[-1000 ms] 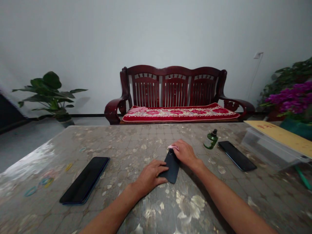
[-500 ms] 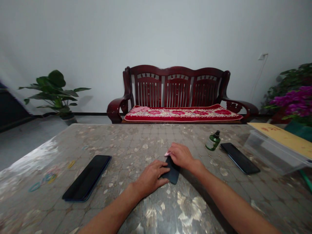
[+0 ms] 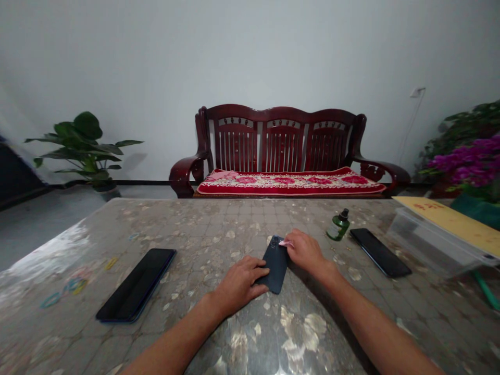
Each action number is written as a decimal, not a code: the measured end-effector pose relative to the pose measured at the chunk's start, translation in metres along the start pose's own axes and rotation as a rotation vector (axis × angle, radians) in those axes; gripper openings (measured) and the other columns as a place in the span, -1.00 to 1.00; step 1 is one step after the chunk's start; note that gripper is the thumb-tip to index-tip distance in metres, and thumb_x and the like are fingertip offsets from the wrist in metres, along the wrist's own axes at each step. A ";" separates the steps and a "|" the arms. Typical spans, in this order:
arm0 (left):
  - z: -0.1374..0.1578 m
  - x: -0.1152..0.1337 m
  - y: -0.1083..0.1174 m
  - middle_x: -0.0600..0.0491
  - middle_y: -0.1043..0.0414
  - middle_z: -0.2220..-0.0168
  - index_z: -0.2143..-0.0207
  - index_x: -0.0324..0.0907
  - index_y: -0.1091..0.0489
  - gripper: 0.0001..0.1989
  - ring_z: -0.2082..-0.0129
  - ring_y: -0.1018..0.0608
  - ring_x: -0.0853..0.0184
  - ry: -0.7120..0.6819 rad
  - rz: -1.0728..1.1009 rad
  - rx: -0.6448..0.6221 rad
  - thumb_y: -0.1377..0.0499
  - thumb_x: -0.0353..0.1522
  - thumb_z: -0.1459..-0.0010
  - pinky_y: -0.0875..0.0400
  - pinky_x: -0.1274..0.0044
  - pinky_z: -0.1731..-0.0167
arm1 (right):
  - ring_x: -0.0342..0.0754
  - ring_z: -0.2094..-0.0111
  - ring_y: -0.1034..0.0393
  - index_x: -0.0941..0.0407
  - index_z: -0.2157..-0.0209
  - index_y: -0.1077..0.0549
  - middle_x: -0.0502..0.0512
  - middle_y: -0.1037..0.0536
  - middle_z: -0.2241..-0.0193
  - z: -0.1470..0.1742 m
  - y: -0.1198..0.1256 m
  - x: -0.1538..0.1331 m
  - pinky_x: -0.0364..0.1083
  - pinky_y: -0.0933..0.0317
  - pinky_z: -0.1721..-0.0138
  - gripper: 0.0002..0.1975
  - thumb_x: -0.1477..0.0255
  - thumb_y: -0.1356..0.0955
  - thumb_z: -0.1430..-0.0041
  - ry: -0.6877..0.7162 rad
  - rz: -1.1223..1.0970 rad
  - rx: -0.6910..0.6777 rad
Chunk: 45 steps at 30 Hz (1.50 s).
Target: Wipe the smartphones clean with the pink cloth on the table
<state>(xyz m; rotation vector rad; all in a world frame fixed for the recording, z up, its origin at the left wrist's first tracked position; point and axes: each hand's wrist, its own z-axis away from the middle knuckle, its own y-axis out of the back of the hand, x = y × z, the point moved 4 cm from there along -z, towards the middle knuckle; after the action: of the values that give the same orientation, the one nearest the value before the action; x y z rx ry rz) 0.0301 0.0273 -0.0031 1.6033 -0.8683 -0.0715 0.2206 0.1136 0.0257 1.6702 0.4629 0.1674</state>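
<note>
A dark blue phone (image 3: 276, 268) lies back up on the table, its camera cluster at the far end. My left hand (image 3: 244, 278) holds it steady from the left, fingertips over its edge and thumb by the near end. At the upper right edge, my right hand (image 3: 307, 252) is closed in a pinch on a small pink cloth (image 3: 286, 243), which touches the phone beside the cameras. Most of the cloth is hidden in my fingers. A green bottle (image 3: 338, 225) with a black top stands beyond my right hand.
One phone (image 3: 136, 285) lies screen up on the left, another phone (image 3: 379, 252) on the right. Several colored bands (image 3: 74, 285) are at far left. A clear plastic box (image 3: 437, 242) with a yellow sheet (image 3: 449, 216) on top stands at right. Behind the table is a wooden bench (image 3: 283, 135).
My right hand has moved right with the pink cloth, from over the phone's far end to its right edge, uncovering the cameras. My left hand stays on the phone. The view has shifted slightly.
</note>
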 end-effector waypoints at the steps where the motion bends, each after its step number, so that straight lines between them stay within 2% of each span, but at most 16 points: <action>1: 0.000 0.000 0.000 -0.05 -0.49 -0.06 -0.04 -0.05 -0.50 -0.64 -0.04 -0.50 0.15 0.000 -0.007 0.003 -0.29 -0.27 -0.18 -0.41 0.30 -0.08 | -0.03 0.20 -0.42 0.10 0.26 -0.55 0.14 -0.54 0.22 0.003 -0.001 -0.002 -0.13 -0.15 0.24 -0.77 0.52 -0.25 -0.24 0.009 -0.016 0.013; 7: 0.001 0.002 0.000 -0.05 -0.51 -0.02 -0.04 -0.07 -0.49 -0.65 0.00 -0.51 0.15 -0.014 -0.020 0.001 -0.28 -0.28 -0.19 -0.43 0.31 -0.05 | -0.09 0.19 -0.41 0.06 0.21 -0.55 0.05 -0.53 0.25 0.024 -0.009 -0.024 -0.18 -0.19 0.16 -0.73 0.59 -0.27 -0.17 0.304 -0.271 -0.023; 9: 0.001 0.003 -0.002 -0.04 -0.51 -0.01 -0.03 -0.08 -0.50 -0.65 0.00 -0.51 0.15 -0.010 -0.025 0.011 -0.29 -0.28 -0.18 -0.43 0.32 -0.05 | -0.11 0.23 -0.42 0.04 0.23 -0.56 0.02 -0.54 0.28 0.023 -0.010 -0.021 -0.19 -0.19 0.19 -0.73 0.58 -0.27 -0.17 0.278 -0.305 -0.034; 12: 0.001 0.004 -0.004 -0.06 -0.50 0.00 -0.01 -0.11 -0.49 -0.65 0.00 -0.51 0.15 0.010 -0.049 0.037 -0.30 -0.30 -0.17 -0.44 0.33 -0.03 | -0.10 0.23 -0.43 0.04 0.25 -0.57 0.04 -0.54 0.28 0.015 -0.009 -0.009 -0.18 -0.18 0.22 -0.74 0.53 -0.26 -0.24 0.096 -0.260 0.048; 14: 0.000 0.006 -0.005 -0.07 -0.51 0.03 0.01 -0.13 -0.50 -0.67 0.02 -0.52 0.16 0.018 -0.062 0.043 -0.31 -0.31 -0.16 -0.44 0.34 -0.01 | -0.08 0.20 -0.43 0.05 0.24 -0.57 0.07 -0.54 0.27 0.012 -0.009 -0.003 -0.17 -0.19 0.20 -0.75 0.51 -0.25 -0.26 0.037 -0.217 0.103; 16: 0.000 0.007 -0.006 -0.05 -0.52 0.08 0.03 -0.15 -0.50 -0.68 0.07 -0.53 0.17 0.027 -0.061 0.043 -0.32 -0.33 -0.14 -0.46 0.36 0.03 | -0.07 0.19 -0.43 0.06 0.23 -0.58 0.08 -0.54 0.27 0.014 -0.010 -0.002 -0.16 -0.20 0.18 -0.76 0.52 -0.27 -0.24 0.052 -0.219 0.123; 18: 0.000 0.008 -0.005 -0.03 -0.52 0.14 0.06 -0.15 -0.51 -0.69 0.11 -0.54 0.18 0.039 -0.051 0.048 -0.33 -0.34 -0.13 -0.46 0.38 0.07 | -0.08 0.20 -0.43 0.05 0.22 -0.59 0.06 -0.55 0.27 0.019 -0.011 -0.005 -0.17 -0.20 0.18 -0.74 0.55 -0.28 -0.20 0.129 -0.280 0.109; 22: -0.001 0.010 -0.008 -0.01 -0.50 0.19 0.11 -0.14 -0.51 -0.75 0.15 -0.53 0.19 0.060 -0.046 0.060 -0.32 -0.33 -0.13 -0.45 0.39 0.12 | -0.12 0.29 -0.44 0.03 0.30 -0.62 0.01 -0.56 0.36 0.026 -0.014 -0.015 -0.18 -0.21 0.23 -0.78 0.51 -0.32 -0.15 0.285 -0.529 0.001; 24: -0.003 0.011 -0.010 -0.02 -0.49 0.20 0.12 -0.15 -0.51 -0.76 0.15 -0.52 0.18 0.068 -0.057 0.066 -0.31 -0.34 -0.14 -0.44 0.39 0.12 | -0.11 0.34 -0.43 0.06 0.38 -0.62 0.01 -0.56 0.41 0.023 -0.015 -0.012 -0.17 -0.22 0.26 -0.84 0.38 -0.36 -0.15 0.213 -0.697 0.025; 27: -0.007 0.014 -0.008 -0.03 -0.48 0.17 0.08 -0.15 -0.48 -0.72 0.11 -0.51 0.18 0.057 -0.060 0.030 -0.31 -0.32 -0.14 -0.42 0.39 0.09 | -0.07 0.38 -0.41 0.13 0.41 -0.61 0.05 -0.56 0.45 0.013 -0.022 0.010 -0.14 -0.21 0.32 -0.72 0.20 -0.41 -0.04 -0.057 -0.994 0.190; 29: -0.011 0.015 -0.001 -0.02 -0.47 0.11 0.03 -0.11 -0.46 -0.66 0.08 -0.50 0.18 0.018 -0.047 -0.062 -0.31 -0.28 -0.13 -0.42 0.41 0.07 | -0.07 0.45 -0.36 0.18 0.39 -0.60 0.04 -0.54 0.50 0.008 -0.031 0.026 -0.13 -0.18 0.39 -0.64 0.14 -0.43 0.06 -0.254 -1.193 0.281; 31: -0.018 0.014 0.010 -0.01 -0.46 0.06 -0.04 -0.08 -0.41 -0.58 0.05 -0.51 0.18 -0.041 -0.040 -0.182 -0.31 -0.27 -0.12 -0.42 0.42 0.05 | -0.09 0.50 -0.31 0.19 0.38 -0.59 0.01 -0.52 0.55 0.006 -0.037 0.037 -0.14 -0.13 0.45 -0.60 0.14 -0.43 0.13 -0.370 -1.332 0.339; 34: -0.034 0.007 0.030 -0.05 -0.43 -0.04 -0.13 -0.08 -0.33 -0.52 -0.03 -0.48 0.15 -0.133 -0.166 -0.247 -0.24 -0.40 -0.14 -0.38 0.38 -0.04 | -0.11 0.52 -0.28 0.19 0.41 -0.58 -0.02 -0.49 0.58 0.005 -0.040 0.041 -0.14 -0.11 0.46 -0.62 0.17 -0.44 0.19 -0.392 -1.409 0.371; 37: -0.060 -0.002 0.038 -0.12 -0.27 -0.23 -0.23 -0.04 -0.23 -0.27 -0.19 -0.37 0.08 -0.235 -0.382 -0.262 -0.21 -0.63 0.00 -0.30 0.30 -0.14 | -0.10 0.50 -0.30 0.18 0.43 -0.59 -0.02 -0.50 0.57 0.006 -0.037 0.037 -0.14 -0.13 0.43 -0.66 0.21 -0.45 0.21 -0.384 -1.406 0.394; 41: -0.095 -0.009 0.024 -0.15 0.00 -0.39 -0.32 0.08 -0.06 -0.07 -0.34 -0.18 -0.01 -0.324 -0.583 -0.323 -0.25 -0.66 0.04 -0.21 0.20 -0.19 | -0.08 0.48 -0.32 0.18 0.42 -0.59 0.00 -0.53 0.55 0.008 -0.035 0.039 -0.13 -0.15 0.41 -0.65 0.21 -0.44 0.21 -0.428 -1.437 0.451; 45: -0.115 -0.005 0.007 -0.14 0.09 -0.42 -0.28 0.13 -0.11 -0.10 -0.36 -0.14 -0.04 -0.412 -0.584 -0.387 -0.33 -0.57 0.06 -0.19 0.17 -0.19 | -0.07 0.46 -0.34 0.18 0.41 -0.60 0.02 -0.56 0.52 0.006 -0.036 0.043 -0.12 -0.19 0.39 -0.66 0.22 -0.45 0.21 -0.433 -1.487 0.515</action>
<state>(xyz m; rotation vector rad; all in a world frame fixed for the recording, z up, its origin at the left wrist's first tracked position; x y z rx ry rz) 0.0814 0.1254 0.0298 1.4416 -0.6119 -0.9527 0.2544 0.1281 -0.0174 1.3655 1.3364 -1.4575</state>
